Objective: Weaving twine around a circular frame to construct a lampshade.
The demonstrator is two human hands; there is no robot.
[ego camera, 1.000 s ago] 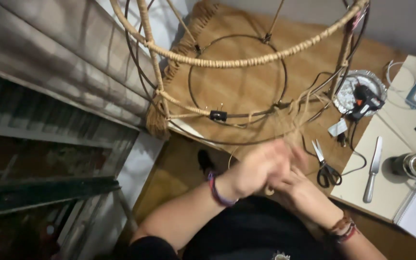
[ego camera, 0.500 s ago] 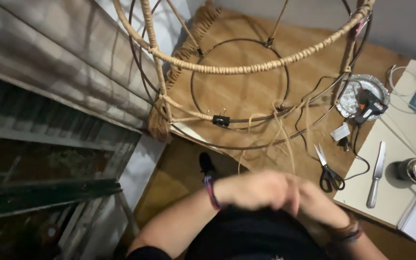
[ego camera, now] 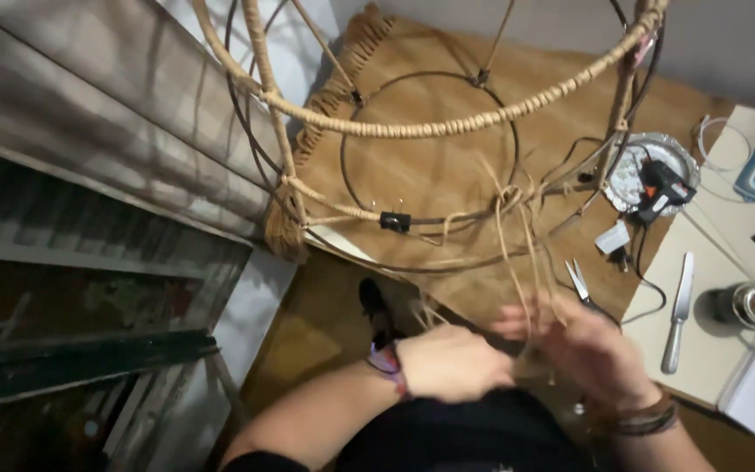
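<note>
My right hand [ego camera: 592, 350] pinched the raffia strands [ego camera: 517, 253] hanging from the wire frame [ego camera: 412, 131]; my left hand's [ego camera: 452, 363] grip was blurred. Scissors [ego camera: 583, 288] lay on the worktop [ego camera: 701, 341].

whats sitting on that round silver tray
A black and orange glue gun lies on the silver tray, its cord trailing off toward the scissors. The tray's surface beneath the gun is covered, and a wrapped frame upright crosses its left edge.

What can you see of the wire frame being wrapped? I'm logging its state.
The wire frame is a dark metal cage of rings and upright struts, standing on a brown mat. Its top ring and left strut are wound in tan fibre; the inner ring is bare. A black clip grips the lower ring. Loose strands trail to both blurred hands.
</note>
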